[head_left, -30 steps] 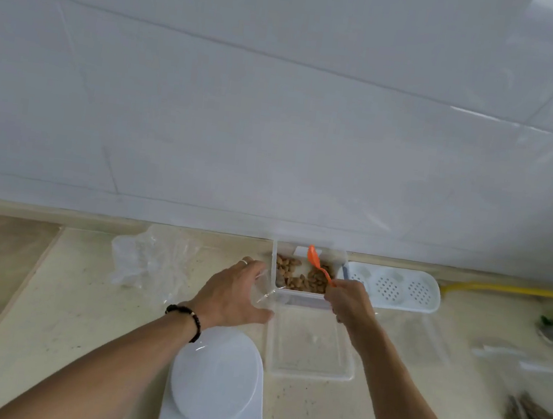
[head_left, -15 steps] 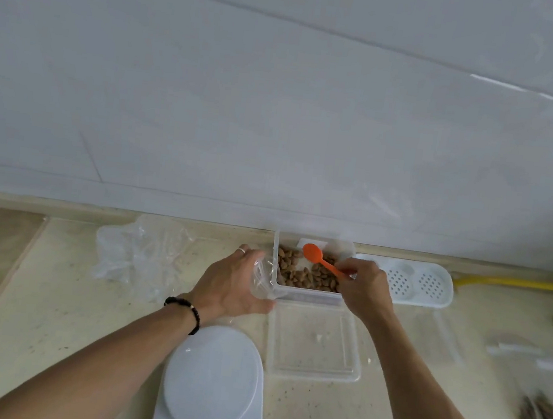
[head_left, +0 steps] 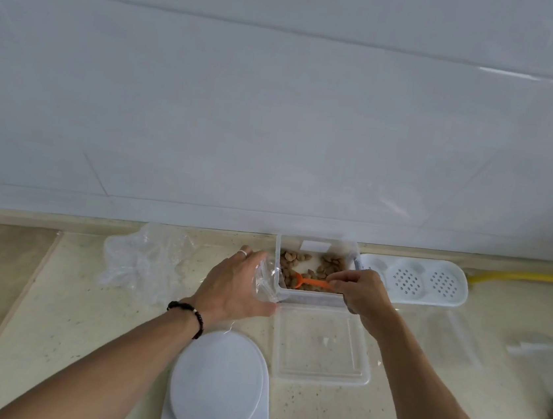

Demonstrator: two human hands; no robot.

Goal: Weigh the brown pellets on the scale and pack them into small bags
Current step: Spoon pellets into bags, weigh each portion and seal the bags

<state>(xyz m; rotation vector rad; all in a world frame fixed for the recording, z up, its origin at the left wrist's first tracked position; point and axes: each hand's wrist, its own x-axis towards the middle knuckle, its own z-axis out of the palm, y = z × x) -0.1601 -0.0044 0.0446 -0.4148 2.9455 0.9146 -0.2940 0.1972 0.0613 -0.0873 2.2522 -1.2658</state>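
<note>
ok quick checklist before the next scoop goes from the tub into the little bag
1. Spoon held: ok. The right hand pinches the orange spoon.
2. Spoon loaded: cannot tell. Its bowl is down among the brown pellets.
3. Bag held: ok. The left hand holds the small clear bag beside the tub.
4. Bag mouth open: cannot tell; the plastic is crumpled.
5. Scale free: ok. Nothing sits on the white scale.
6. Scale reading: cannot tell; no display shows.
</note>
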